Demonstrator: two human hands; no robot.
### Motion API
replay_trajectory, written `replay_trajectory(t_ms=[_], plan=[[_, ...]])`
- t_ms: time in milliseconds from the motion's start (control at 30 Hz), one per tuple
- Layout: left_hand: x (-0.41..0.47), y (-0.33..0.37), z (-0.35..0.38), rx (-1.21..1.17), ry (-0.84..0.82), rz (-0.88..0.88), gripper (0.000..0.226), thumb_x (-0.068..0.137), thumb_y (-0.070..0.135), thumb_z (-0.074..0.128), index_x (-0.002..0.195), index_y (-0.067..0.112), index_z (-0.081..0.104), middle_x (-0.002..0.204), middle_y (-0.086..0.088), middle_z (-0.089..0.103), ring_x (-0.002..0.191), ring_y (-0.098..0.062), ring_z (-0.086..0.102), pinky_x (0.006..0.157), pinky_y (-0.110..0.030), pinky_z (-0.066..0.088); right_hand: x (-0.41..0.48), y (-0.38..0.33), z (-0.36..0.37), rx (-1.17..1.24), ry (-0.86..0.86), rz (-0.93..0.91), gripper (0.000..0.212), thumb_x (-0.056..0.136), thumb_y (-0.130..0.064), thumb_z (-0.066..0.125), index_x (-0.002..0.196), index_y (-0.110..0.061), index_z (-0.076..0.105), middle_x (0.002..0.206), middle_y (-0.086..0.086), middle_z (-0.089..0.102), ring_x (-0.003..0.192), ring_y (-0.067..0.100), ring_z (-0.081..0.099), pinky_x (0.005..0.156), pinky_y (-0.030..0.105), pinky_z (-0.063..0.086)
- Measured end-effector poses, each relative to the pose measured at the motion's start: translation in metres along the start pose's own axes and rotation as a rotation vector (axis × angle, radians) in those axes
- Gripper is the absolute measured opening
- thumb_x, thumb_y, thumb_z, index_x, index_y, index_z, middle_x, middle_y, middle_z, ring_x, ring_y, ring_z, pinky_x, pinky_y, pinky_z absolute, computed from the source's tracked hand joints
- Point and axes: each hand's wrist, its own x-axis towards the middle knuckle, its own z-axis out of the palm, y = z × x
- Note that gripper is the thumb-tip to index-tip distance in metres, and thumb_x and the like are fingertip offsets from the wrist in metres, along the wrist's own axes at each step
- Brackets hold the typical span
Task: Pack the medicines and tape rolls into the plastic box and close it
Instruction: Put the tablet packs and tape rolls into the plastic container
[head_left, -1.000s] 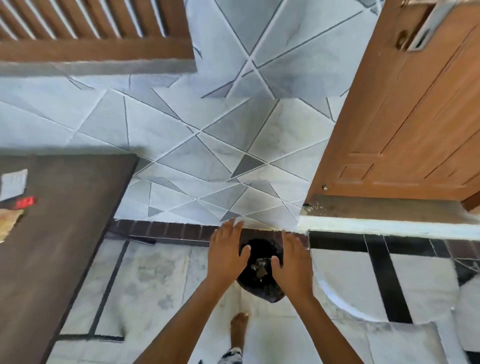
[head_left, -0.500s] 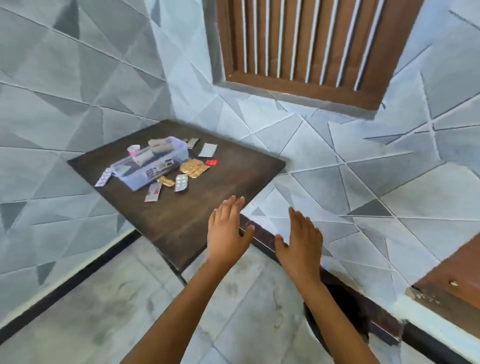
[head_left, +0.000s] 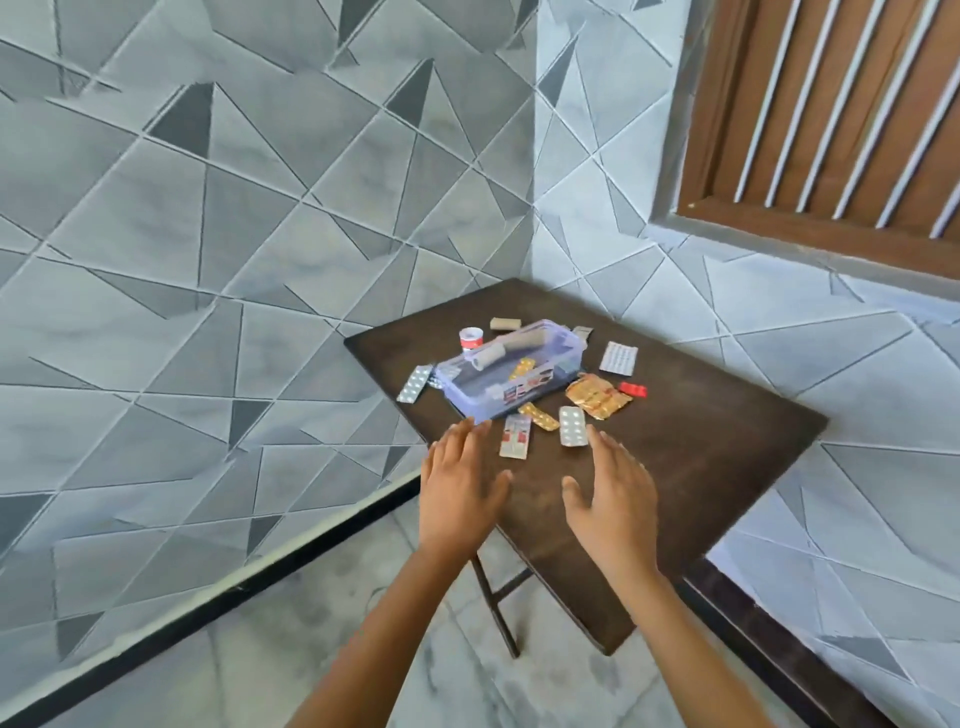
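Both hands hover spread wide and empty, left hand (head_left: 464, 486), right hand (head_left: 613, 491). The plastic box (head_left: 511, 370) sits at 12 o'clock from them on the table (head_left: 701, 457), pill strips (head_left: 573, 426) scattered around: light, thin, probably slippery, best pinched by an edge

Your left hand (head_left: 457, 491) covers the table's (head_left: 717, 457) near corner; print on the blister packs (head_left: 573, 426) and plastic box (head_left: 511, 371) label is too small to read
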Motion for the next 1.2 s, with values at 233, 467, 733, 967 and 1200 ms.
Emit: replay_trajectory(t_ms=[233, 467, 733, 967, 1200], plan=[[0.066, -0.050, -0.004, -0.009, -0.025, -0.012, 0.060, 0.088, 0.040, 0.055, 0.142, 0.021, 0.034, 0.152, -0.001, 0.034, 0.141, -0.020, 0.029, 0.117, -0.036, 0.024, 0.044, -0.030, 0.050, -0.022, -0.037, 0.012, 0.060, 0.082, -0.024, 0.063, 0.136, -0.013, 0.040, 0.142, 0.010, 0.048, 0.132, 0.025, 0.044, 0.107, 0.041, 0.036], [0.140, -0.094, 0.014, -0.001, -0.045, -0.005, 0.058, 0.086, 0.037, 0.058, 0.139, 0.021, 0.040, 0.149, -0.002, 0.040, 0.137, -0.021, 0.036, 0.115, -0.036, 0.025, 0.109, -0.044, 0.109, 0.001, -0.059, 0.036, 0.060, 0.084, -0.022, 0.062, 0.138, -0.013, 0.037, 0.144, 0.009, 0.045, 0.135, 0.024, 0.041, 0.110, 0.038, 0.034], [0.246, -0.143, 0.040, 0.051, -0.144, -0.017, 0.051, 0.087, 0.033, 0.058, 0.135, 0.018, 0.045, 0.145, -0.005, 0.045, 0.134, -0.024, 0.040, 0.116, -0.040, 0.029, 0.170, -0.055, 0.179, 0.057, -0.070, 0.188, 0.057, 0.085, -0.022, 0.061, 0.137, -0.012, 0.040, 0.143, 0.009, 0.046, 0.133, 0.024, 0.043, 0.107, 0.037, 0.038], [0.294, -0.185, 0.060, -0.027, -0.207, -0.034, 0.041, 0.088, 0.028, 0.057, 0.128, 0.018, 0.053, 0.137, -0.004, 0.053, 0.124, -0.026, 0.049, 0.104, -0.041, 0.039, 0.201, -0.059, 0.209, 0.059, -0.004, 0.269, 0.054, 0.085, -0.018, 0.060, 0.136, -0.015, 0.041, 0.141, 0.008, 0.049, 0.130, 0.025, 0.045, 0.104, 0.037, 0.041], [0.345, -0.245, 0.071, -0.100, -0.352, 0.013, 0.036, 0.092, 0.029, 0.051, 0.125, 0.016, 0.057, 0.135, -0.008, 0.056, 0.120, -0.027, 0.054, 0.104, -0.038, 0.041, 0.193, -0.092, 0.244, 0.045, 0.248, 0.390, 0.040, 0.080, -0.012, 0.055, 0.120, -0.008, 0.055, 0.119, 0.012, 0.063, 0.112, 0.030, 0.059, 0.092, 0.038, 0.048]])
